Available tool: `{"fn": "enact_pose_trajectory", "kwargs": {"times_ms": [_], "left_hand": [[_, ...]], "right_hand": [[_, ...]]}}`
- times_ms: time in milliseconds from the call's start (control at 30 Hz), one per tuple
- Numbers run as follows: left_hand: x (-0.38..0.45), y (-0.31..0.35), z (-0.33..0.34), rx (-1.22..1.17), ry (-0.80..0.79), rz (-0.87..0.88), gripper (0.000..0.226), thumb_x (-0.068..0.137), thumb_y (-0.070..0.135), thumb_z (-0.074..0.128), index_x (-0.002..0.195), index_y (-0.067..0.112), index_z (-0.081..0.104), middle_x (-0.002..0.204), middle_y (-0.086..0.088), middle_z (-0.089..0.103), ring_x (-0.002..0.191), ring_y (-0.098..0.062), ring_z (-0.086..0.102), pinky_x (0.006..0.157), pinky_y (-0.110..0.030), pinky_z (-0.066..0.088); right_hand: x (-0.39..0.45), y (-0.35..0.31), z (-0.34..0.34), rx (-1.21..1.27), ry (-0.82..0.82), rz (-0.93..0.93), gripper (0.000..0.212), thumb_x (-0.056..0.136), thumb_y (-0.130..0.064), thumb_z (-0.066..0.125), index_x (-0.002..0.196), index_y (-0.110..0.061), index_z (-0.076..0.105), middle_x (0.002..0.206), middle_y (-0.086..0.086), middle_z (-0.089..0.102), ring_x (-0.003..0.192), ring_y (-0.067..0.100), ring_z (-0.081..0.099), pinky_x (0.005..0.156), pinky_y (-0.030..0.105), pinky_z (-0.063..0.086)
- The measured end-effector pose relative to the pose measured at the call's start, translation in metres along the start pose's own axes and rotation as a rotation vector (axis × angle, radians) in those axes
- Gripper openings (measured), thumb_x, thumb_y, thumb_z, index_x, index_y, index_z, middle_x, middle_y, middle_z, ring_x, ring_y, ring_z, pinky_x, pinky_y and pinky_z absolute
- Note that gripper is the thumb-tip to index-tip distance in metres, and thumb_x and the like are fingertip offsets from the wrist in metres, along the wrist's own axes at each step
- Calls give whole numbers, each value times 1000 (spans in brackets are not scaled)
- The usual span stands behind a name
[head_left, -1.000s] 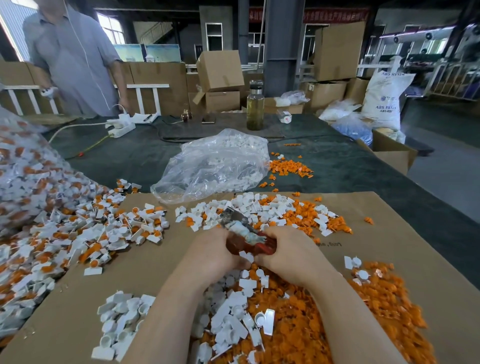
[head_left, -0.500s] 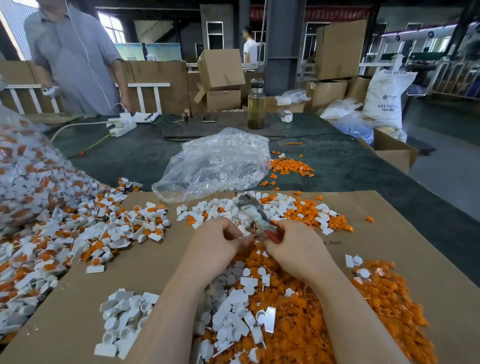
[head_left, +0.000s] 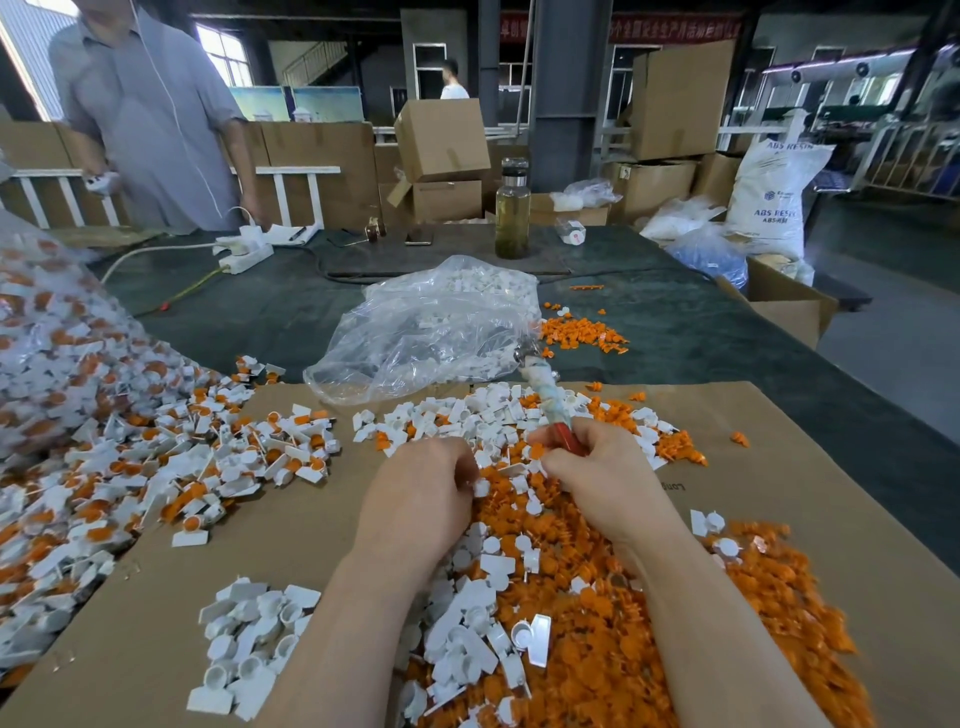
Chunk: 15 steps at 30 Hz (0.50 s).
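While both hands worked above the heap of orange and white plastic pieces (head_left: 582, 639) on the cardboard sheet (head_left: 779, 467), the right hand (head_left: 597, 478) had its fingers clenched round the red handle of a tool (head_left: 548, 400). Its tape-wrapped shaft rose toward twelve o'clock, leaning slightly to eleven, and its metal tip lay near the edge of a clear plastic bag (head_left: 431, 332). The left hand (head_left: 415, 499), just beside the right at its nine o'clock, pinched a small white piece (head_left: 480, 487) at its fingertips, close below the tool's handle. A spread of mixed pieces (head_left: 208, 457) lay at nine o'clock and a cluster of white ones (head_left: 249, 639) at seven. Farther off at twelve o'clock a bottle (head_left: 512, 213) stood upright on the dark surface (head_left: 701, 332), and at ten o'clock stood a person in a grey shirt (head_left: 150, 114).
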<state>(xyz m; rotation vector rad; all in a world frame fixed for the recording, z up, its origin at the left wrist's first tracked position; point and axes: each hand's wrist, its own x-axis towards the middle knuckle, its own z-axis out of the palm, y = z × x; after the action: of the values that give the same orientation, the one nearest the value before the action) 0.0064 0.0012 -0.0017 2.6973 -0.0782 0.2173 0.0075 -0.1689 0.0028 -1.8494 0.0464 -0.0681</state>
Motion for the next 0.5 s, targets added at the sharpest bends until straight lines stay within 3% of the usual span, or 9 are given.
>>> {"fn": "enact_pose_trajectory", "kwargs": {"times_ms": [133,333,400,500], "left_hand": [[1,-5,-3,-137,-96,-27,24,91,14,60,109,27,66,111,7,66,93,-9,59,71,-17,44],[1,-2,-4,-97,-165,-3,24,94,26,66,117,25,70,115,5,65,89,-6,53,74,-15,40],[1,-2,-4,-95,-203,-32,24,90,26,72,114,27,70,107,8,64,87,-6,54,70,-13,39],[1,-3,-6,-109,-211,-88,17,83,34,79,95,29,68,91,15,60,80,-2,55,62,-14,40]], "right_hand": [[1,0,2,6,40,-8,19,88,-8,59,85,-24,69,58,-6,53,43,4,39,39,16,32],[0,-1,1,52,73,-14,23,85,-3,63,84,-25,69,59,-10,59,45,5,44,40,15,36],[-1,-2,2,42,70,-33,24,86,-3,63,84,-26,69,67,-4,61,48,7,44,41,16,36],[-1,-2,4,81,60,-44,21,86,-3,63,84,-23,69,62,-5,56,42,2,40,40,14,34]]}}
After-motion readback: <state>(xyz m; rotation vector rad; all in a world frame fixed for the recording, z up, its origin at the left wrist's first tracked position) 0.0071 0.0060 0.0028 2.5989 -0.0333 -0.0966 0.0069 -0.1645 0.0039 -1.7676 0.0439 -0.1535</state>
